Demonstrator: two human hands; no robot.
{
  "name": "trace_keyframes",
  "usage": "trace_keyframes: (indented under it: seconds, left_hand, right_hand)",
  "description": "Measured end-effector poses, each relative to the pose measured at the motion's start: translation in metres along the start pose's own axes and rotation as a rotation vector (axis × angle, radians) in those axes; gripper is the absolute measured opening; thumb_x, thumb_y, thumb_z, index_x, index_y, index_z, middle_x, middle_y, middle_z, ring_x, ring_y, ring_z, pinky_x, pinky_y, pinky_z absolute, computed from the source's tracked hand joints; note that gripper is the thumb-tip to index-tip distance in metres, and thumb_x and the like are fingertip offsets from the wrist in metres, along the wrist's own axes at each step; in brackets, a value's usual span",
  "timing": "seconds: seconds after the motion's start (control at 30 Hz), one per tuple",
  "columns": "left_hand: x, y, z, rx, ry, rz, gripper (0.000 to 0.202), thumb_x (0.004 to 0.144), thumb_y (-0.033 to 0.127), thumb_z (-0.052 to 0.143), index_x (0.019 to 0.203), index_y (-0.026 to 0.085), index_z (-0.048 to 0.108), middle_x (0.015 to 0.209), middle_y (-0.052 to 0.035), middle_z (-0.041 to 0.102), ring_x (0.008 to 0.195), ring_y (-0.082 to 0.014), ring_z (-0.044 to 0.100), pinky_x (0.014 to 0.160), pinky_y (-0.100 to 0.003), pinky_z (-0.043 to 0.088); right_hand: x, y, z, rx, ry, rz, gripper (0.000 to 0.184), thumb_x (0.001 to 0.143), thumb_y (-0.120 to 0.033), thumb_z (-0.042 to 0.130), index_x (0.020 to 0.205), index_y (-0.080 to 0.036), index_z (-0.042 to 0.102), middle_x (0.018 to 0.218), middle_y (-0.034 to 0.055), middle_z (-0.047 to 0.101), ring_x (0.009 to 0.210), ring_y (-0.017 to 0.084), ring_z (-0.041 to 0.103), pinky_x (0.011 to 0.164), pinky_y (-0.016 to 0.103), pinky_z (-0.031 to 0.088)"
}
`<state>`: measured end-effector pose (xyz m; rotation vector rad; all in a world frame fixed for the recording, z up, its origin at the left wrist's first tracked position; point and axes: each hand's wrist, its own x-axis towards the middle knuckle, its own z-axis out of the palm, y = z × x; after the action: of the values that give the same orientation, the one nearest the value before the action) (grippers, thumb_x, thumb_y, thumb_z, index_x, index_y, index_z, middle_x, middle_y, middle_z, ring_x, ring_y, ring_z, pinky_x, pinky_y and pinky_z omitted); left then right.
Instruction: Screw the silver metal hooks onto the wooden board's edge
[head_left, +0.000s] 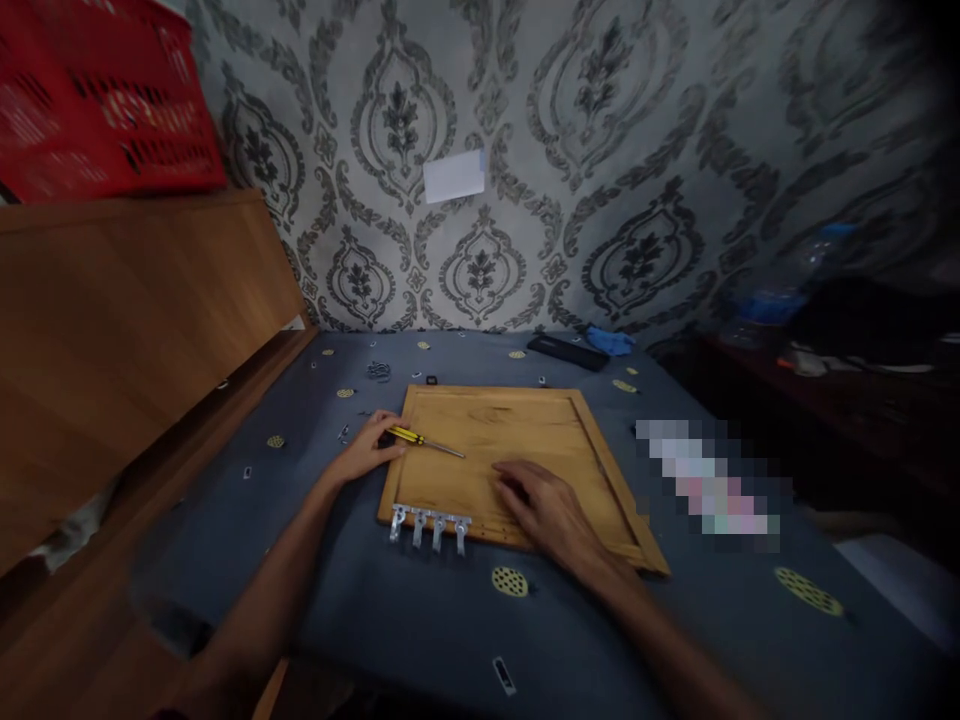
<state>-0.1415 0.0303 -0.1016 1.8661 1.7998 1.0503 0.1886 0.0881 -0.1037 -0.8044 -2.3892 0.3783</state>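
A framed wooden board (pixel 517 425) lies flat on the dark cloth. At its left edge, my left hand (pixel 369 448) is closed on a yellow-and-black screwdriver (pixel 409 436), whose metal shaft points right across the board. My right hand (pixel 546 508) is over the board's near right part, fingers loosely bent, with a gap between thumb and fingers. Nothing shows in it, though its palm is hidden. A metal hook rack (pixel 431 520) with several hooks sits along the board's near left edge, its hooks hanging over the side.
Dark patterned cloth (pixel 420 640) covers the surface. Small metal bits (pixel 343 433) and a coiled dark strand (pixel 379 371) lie left. Behind the board are a black case (pixel 568 352) and blue cloth (pixel 610 341). A wooden cabinet (pixel 142 350) borders the left; a bottle (pixel 787 290) stands right.
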Motion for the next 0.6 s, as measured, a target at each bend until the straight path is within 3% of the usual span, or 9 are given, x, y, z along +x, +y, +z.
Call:
trace_keyframes:
  seconds: [0.13, 0.2, 0.33, 0.5, 0.6]
  left_hand:
    - [0.004, 0.008, -0.003, 0.093, 0.008, -0.012, 0.019, 0.084, 0.034, 0.077, 0.095, 0.019, 0.075, 0.099, -0.0062, 0.066, 0.102, -0.0246, 0.061, 0.097, -0.043, 0.05]
    - [0.01, 0.013, 0.002, 0.149, 0.019, -0.011, 0.021, 0.087, 0.037, 0.076, 0.092, 0.017, 0.073, 0.101, -0.006, 0.067, 0.105, -0.025, 0.061, 0.099, -0.046, 0.049]
    - [0.038, 0.01, 0.004, 0.204, 0.09, -0.054, 0.03, 0.099, 0.039, 0.065, 0.117, 0.016, 0.067, 0.122, -0.0093, 0.067, 0.111, -0.0237, 0.065, 0.098, -0.047, 0.055]
    - [0.087, -0.02, -0.03, 0.224, 0.264, -0.222, 0.038, 0.1, 0.038, 0.065, 0.13, 0.016, 0.061, 0.129, -0.0111, 0.064, 0.111, -0.0243, 0.067, 0.093, -0.046, 0.059]
    - [0.103, -0.04, -0.052, 0.271, 0.319, -0.286, 0.038, 0.1, 0.038, 0.065, 0.131, 0.016, 0.061, 0.13, -0.0113, 0.064, 0.111, -0.0246, 0.066, 0.094, -0.046, 0.059]
  right_hand:
    - [0.0, 0.003, 0.002, 0.027, 0.02, 0.008, 0.03, 0.096, -0.021, 0.05, 0.111, -0.014, 0.075, 0.105, 0.0126, 0.081, 0.094, 0.024, 0.078, 0.086, 0.038, 0.063]
    - [0.0, 0.004, 0.004, 0.043, 0.037, 0.004, 0.029, 0.095, -0.02, 0.05, 0.11, -0.014, 0.075, 0.104, 0.0128, 0.081, 0.094, 0.024, 0.078, 0.085, 0.038, 0.063]
    - [-0.001, 0.005, 0.004, 0.066, 0.054, -0.01, 0.029, 0.096, -0.02, 0.049, 0.108, -0.014, 0.075, 0.103, 0.0132, 0.081, 0.093, 0.026, 0.078, 0.083, 0.04, 0.064]
    - [-0.001, 0.003, 0.001, 0.072, 0.047, -0.013, 0.026, 0.096, -0.019, 0.05, 0.106, -0.017, 0.075, 0.103, 0.0119, 0.081, 0.093, 0.025, 0.078, 0.083, 0.04, 0.064]
    - [-0.002, 0.003, 0.0, 0.063, 0.053, -0.02, 0.026, 0.096, -0.019, 0.05, 0.104, -0.017, 0.075, 0.101, 0.0117, 0.081, 0.09, 0.025, 0.078, 0.081, 0.041, 0.065]
